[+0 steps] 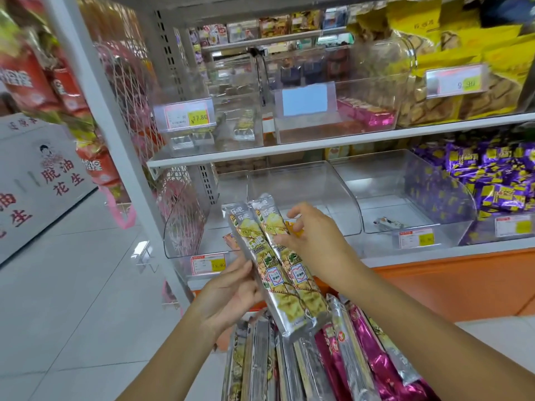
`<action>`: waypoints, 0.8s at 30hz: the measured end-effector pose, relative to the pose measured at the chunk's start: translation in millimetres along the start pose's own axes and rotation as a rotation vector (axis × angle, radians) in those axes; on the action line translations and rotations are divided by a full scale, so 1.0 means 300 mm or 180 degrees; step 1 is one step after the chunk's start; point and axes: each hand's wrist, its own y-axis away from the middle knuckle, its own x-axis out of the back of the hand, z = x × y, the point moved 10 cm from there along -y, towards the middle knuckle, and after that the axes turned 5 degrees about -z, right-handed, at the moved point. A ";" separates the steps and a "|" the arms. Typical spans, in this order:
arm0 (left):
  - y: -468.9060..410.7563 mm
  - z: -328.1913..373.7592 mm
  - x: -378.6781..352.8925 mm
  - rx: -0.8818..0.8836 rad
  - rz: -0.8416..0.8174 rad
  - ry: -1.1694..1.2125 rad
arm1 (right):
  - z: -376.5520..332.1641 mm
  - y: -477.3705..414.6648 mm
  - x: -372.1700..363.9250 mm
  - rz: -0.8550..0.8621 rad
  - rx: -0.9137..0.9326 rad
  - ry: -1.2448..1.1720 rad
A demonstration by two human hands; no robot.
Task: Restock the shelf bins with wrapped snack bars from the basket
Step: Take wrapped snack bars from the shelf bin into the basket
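Two long silver-and-yellow wrapped snack bars (278, 264) stand side by side, tilted, in front of the lower shelf. My left hand (231, 293) grips them from the left near their lower half. My right hand (307, 233) pinches the right bar near its upper half. Below them lie several more wrapped bars (324, 360), silver-yellow and magenta, packed upright; the basket itself is hidden. Behind the bars sit clear shelf bins (185, 227), the left one holding an orange pack at its bottom.
A second clear bin (356, 204) to the right holds one small wrapper. Further right is a bin of purple candies (492, 183). The upper shelf (318, 144) carries more clear bins with price tags. White tiled floor (72, 299) lies to the left.
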 end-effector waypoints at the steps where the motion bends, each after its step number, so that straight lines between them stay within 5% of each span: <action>1: 0.002 0.012 -0.005 -0.0031 -0.0014 -0.0013 | -0.015 0.008 0.002 0.0053 0.0097 -0.0055; 9: 0.013 0.154 -0.085 -0.0555 -0.0181 -0.0453 | -0.150 0.072 -0.087 -0.0606 0.0654 0.0755; 17: 0.034 0.419 -0.282 -0.0683 -0.0292 -0.1647 | -0.330 -0.014 0.086 -0.0651 0.0629 0.0459; 21: 0.030 0.675 -0.352 -0.1190 0.0202 -0.2090 | -0.493 -0.183 0.265 -0.0570 0.0687 0.0194; 24: 0.047 0.896 -0.380 -0.1820 0.1098 -0.3750 | -0.574 -0.337 0.362 -0.0525 0.0448 0.0336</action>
